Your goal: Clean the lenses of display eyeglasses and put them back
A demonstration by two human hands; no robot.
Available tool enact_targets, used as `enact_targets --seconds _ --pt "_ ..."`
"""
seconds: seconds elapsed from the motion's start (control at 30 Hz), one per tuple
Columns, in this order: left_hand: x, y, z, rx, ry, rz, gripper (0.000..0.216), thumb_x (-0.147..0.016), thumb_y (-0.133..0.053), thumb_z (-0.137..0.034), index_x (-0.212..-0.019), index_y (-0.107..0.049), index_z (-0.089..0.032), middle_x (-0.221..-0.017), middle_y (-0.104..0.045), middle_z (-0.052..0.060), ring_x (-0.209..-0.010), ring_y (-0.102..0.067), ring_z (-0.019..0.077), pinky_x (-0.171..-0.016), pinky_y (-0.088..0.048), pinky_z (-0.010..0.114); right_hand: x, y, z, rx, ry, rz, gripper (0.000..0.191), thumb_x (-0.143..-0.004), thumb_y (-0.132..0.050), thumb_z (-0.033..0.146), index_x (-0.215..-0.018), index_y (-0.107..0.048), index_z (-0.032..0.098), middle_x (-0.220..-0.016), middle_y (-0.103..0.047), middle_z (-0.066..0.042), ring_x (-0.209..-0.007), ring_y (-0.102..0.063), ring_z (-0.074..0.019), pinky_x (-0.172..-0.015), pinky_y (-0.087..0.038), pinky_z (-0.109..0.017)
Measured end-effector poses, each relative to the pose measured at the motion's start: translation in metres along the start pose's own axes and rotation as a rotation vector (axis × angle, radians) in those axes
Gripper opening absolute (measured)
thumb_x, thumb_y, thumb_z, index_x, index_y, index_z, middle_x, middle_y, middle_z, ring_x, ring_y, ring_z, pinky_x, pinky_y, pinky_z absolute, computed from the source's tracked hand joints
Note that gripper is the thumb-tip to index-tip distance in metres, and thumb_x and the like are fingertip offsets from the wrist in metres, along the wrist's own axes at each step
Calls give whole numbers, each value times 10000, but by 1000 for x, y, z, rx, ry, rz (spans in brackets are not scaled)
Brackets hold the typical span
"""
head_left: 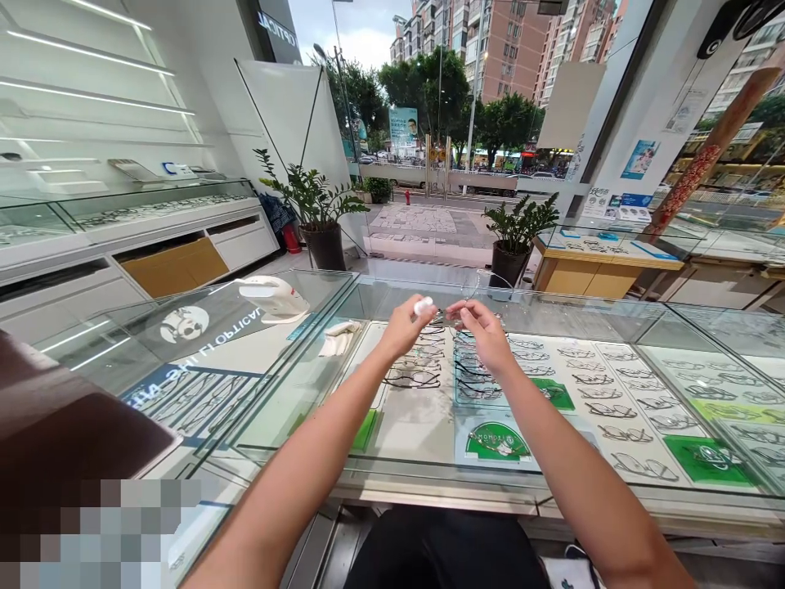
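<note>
Left grip, with thumb and fingers curled close together, has hold of a small white item, which pokes out towards my other hand; I cannot tell exactly what it is. Right grip is drawn into a pinch on a pair of thin-rimmed eyeglasses, whose clear lenses rise above my fingers, and the far rim shows against the floor and a plant pot beyond. Only a slight gap lies between my two sets of fingertips, and both forearms reach forward over the glass-topped bench.

Beneath my hands, under the glass, spectacle frames lie in columns on pale trays, and more rows run off to my right. Among them sit green display cards, the nearest one close to the front edge with a frame laid across it. A crumpled beige cloth rests to the left of the frames, and farther left a white device stands on the neighbouring section, near mirrored lettering and a round logo.

Past the bench, one potted plant stands left of the glass doors and another to the right, beside a wooden cabinet. Trees and tall buildings show outside.
</note>
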State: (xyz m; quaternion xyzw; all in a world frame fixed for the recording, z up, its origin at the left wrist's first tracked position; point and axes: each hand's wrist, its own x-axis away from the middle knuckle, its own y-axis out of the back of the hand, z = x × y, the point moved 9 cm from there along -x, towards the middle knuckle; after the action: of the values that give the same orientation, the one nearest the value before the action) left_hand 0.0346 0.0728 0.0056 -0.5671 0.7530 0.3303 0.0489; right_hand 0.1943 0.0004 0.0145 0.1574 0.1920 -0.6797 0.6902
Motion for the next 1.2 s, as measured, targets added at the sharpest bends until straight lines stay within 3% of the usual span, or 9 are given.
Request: enact_targets --seconds 0.1,0.2,0.47,0.57,0.67,0.9,1.2 --pt "-8 35 30 -153 152 -217 201 -929 -591 -396 -1020 -519 -231 -957 -654 24 -908 -598 233 -881 -427 361 -2 7 -4 4 -6 -30 310 -961 -649 560 -1026 -715 264 -1140 -726 -52 -1045 -669 -228 -855 -524 -351" --pt "-12 68 62 -269 291 -380 208 -936 -524 -214 -1137 -473 -231 -1152 -683 78 -1086 -640 283 -1046 -393 454 -3 10 -6 9 -17 -35 323 -953 -651 569 -1020 -713 259 -1133 -724 -56 -1039 -666 -229 -844 -524 -353" --pt "-1 120 94 -583 375 -553 301 -954 -602 -289 -1243 -545 -228 -1298 -672 125 -1205 -626 292 -1013 -438 383 -3 12 -10 37 -31 -29 308 -965 -639 551 -1003 -707 253 -1131 -710 -45 -1016 -653 -211 -854 -496 -342" --pt "6 125 104 -630 480 -562 383 -970 -607 -322 -1326 -493 -237 -1299 -715 108 -1231 -636 294 -1033 -405 407 -3 12 -10 53 -23 -34 306 -974 -628 544 -1013 -710 251 -1124 -712 -44 -1015 -646 -209 -863 -490 -340" --pt "9 122 115 -647 556 -512 362 -963 -630 -340 -1288 -507 -240 -1304 -733 119 -1226 -653 306 -1020 -388 418 -3 13 -10 80 -13 -42 321 -973 -624 555 -1015 -710 249 -1120 -715 -45 -1015 -639 -209 -878 -487 -341" --pt "13 122 124 -698 649 -478 314 -931 -674 -350 -1197 -555 -233 -1156 -778 130 -1167 -684 327 -1030 -324 452 -3 13 -10 56 -12 -28 303 -988 -616 535 -1025 -716 251 -1113 -707 -42 -1025 -648 -209 -904 -476 -348" --pt "15 127 126 -715 695 -474 322 -924 -680 -353 -1176 -532 -220 -1136 -779 143 -1171 -681 335 -1026 -310 451 -2 12 -9 69 -16 -29 338 -972 -618 572 -1025 -710 251 -1124 -716 -48 -1033 -645 -216 -926 -485 -362"
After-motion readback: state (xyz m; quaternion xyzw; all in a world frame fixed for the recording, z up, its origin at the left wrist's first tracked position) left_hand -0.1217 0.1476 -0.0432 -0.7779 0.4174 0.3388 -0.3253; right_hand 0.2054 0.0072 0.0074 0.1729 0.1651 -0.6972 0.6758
